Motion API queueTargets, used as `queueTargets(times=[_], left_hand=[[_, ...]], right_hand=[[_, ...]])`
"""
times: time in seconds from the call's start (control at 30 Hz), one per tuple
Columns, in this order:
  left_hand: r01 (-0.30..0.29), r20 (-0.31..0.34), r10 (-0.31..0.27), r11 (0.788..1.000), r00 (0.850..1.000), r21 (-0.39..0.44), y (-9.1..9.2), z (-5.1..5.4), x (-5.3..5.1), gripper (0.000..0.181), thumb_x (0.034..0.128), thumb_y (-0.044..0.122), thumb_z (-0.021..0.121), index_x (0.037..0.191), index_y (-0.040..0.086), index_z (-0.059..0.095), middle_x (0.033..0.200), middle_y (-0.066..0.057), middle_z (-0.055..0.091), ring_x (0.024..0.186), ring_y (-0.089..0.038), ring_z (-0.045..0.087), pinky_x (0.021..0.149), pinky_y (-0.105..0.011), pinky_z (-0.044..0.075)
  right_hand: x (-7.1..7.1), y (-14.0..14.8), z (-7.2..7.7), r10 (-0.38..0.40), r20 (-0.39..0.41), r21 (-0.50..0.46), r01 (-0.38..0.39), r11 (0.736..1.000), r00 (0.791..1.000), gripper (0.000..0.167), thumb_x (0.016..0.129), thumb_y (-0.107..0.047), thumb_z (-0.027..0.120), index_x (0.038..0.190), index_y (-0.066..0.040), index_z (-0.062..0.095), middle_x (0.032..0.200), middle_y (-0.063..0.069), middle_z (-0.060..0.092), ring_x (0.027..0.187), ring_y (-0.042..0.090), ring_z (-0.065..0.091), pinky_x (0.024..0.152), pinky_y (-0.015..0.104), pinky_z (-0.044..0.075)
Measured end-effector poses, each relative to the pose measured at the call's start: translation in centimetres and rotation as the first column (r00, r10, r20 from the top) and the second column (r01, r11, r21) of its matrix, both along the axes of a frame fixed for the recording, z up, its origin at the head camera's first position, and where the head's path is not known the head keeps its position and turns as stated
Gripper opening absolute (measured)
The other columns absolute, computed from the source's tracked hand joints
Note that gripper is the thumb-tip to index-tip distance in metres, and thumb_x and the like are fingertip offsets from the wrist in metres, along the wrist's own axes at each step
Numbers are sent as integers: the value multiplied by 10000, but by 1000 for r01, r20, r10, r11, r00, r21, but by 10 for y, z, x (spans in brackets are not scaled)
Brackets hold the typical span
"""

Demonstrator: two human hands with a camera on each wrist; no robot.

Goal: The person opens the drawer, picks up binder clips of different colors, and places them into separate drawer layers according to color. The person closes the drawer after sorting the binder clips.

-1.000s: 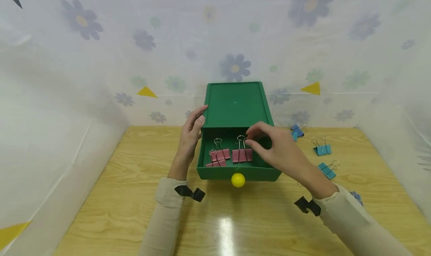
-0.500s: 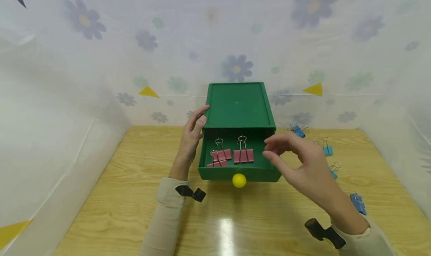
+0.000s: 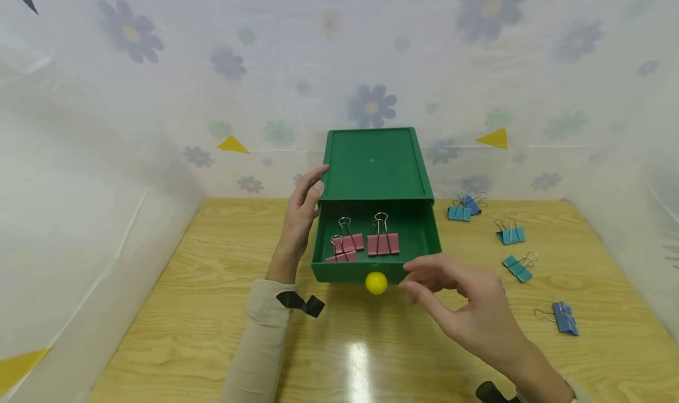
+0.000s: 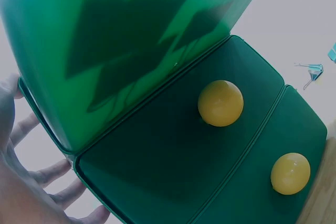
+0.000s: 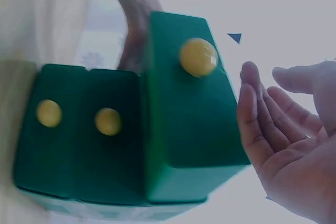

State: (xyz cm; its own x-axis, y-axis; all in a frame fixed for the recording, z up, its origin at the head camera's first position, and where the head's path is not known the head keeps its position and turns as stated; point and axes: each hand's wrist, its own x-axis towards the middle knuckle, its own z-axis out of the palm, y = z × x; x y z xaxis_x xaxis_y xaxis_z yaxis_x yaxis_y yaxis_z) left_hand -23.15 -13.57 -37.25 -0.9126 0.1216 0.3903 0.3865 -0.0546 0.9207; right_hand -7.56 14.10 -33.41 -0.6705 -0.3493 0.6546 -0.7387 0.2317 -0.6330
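Right hand (image 3: 474, 309), as I view it remotely: fingers gently curved, thumb set apart, nothing held, near the yellow knob (image 3: 376, 283) to its left. Beyond and left of it, pink binder clips (image 3: 382, 245) lie in the pulled-out green drawer (image 3: 339, 272); beyond and right, teal binder clips (image 3: 513, 235) lie on the bench (image 3: 212, 332). Left hand (image 3: 299, 220): I see extended fingers touching the adjacent side of the green cabinet (image 3: 373, 164).

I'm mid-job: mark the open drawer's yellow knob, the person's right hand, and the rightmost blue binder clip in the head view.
Yellow knob (image 3: 376, 283): head view, middle of its round front.
Right hand (image 3: 472, 306): head view, back of the hand.
Blue binder clip (image 3: 565, 319): head view, on its body.
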Motion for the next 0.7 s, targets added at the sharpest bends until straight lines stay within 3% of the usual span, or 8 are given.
queueTargets(times=[0.17, 0.37, 0.7], left_hand=[[-1, 0, 1, 1000, 1000, 2, 0, 0, 0, 463, 1078, 334, 477, 1526, 223, 510, 1527, -17, 466, 1331, -283, 512, 1040, -641, 424], [-3, 7, 3, 1000, 1000, -1, 0, 0, 0, 456, 1082, 328, 477, 1526, 230, 511, 1526, -16, 466, 1339, -280, 507, 1051, -641, 416], [-1, -5, 1, 1000, 1000, 4, -1, -4, 1, 463, 1082, 322, 475, 1532, 215, 504, 1536, -25, 457, 1338, -288, 505, 1041, -649, 416]], right_hand=[[2, -7, -14, -12, 113, 108, 0, 994, 994, 367, 904, 5, 765, 1212, -186, 709, 970, -122, 751, 760, 52, 707, 678, 230, 574], [0, -19, -27, 4, 210, 136, -33, 990, 978, 372, 955, -123, 744, 1299, -236, 662, 1018, -128, 739, 808, 48, 712, 702, 258, 592], [-6, -31, -40, -52, 133, 117, 36, 993, 990, 342, 954, -98, 740, 1257, -241, 669, 1021, -120, 739, 851, 59, 717, 741, 272, 596]])
